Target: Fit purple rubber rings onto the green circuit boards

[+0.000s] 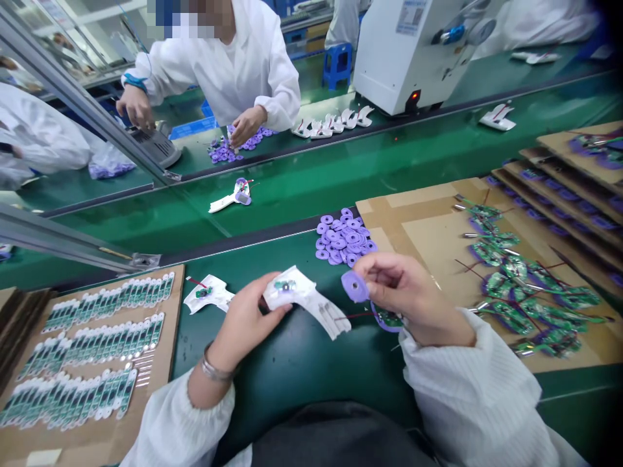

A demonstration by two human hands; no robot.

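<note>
My left hand (253,318) grips a white curved plastic housing (304,293) by its wide end, where a small green circuit board shows inside. Pinched in my right hand (409,295) is a purple oval ring-like piece (355,287) with a dark hole. A green circuit board with a purple rim (387,318) hangs below the right fingers, partly hidden by them; a thin red wire runs from it to the housing. Just left of my left hand, another white housing (208,294) lies on the green table. A pile of purple pieces (343,237) sits beyond my right hand.
At left, a cardboard sheet (178,285) bears rows of narrow circuit boards. On the right, another cardboard sheet (403,227) holds wired green boards, with stacked cardboard layers (549,188) behind. A white housing (231,198) lies on the green conveyor belt (302,175). Opposite, a co-worker handles purple pieces.
</note>
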